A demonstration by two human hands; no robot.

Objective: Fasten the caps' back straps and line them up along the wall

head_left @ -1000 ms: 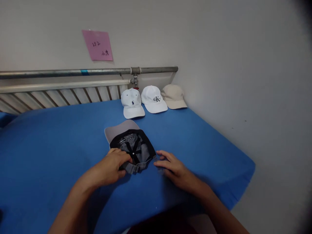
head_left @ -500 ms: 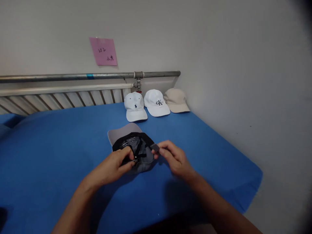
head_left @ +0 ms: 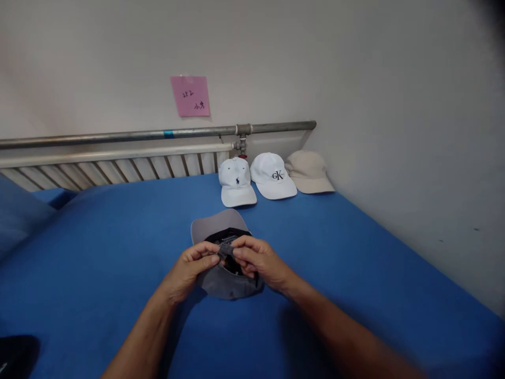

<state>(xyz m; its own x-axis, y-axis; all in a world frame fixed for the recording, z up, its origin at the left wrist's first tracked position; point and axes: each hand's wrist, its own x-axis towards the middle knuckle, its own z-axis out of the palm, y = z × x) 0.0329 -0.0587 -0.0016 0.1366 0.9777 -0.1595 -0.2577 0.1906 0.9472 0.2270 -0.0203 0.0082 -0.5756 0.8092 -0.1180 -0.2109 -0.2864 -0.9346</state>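
Observation:
A grey cap lies upside down on the blue sheet, its brim pointing away from me and its black lining showing. My left hand and my right hand meet over the back of the cap. Both pinch the cap's grey back strap between thumb and fingers, lifting it a little above the opening.
Three caps stand in a row by the far wall: a white one with a small blue logo, a white one with black letters and a beige one. A metal pipe runs along the wall under a pink note. A dark object sits at bottom left.
My hands have come together over the cap. The right hand carried the strap end leftward to the left hand. The view has shifted, so everything sits further right.

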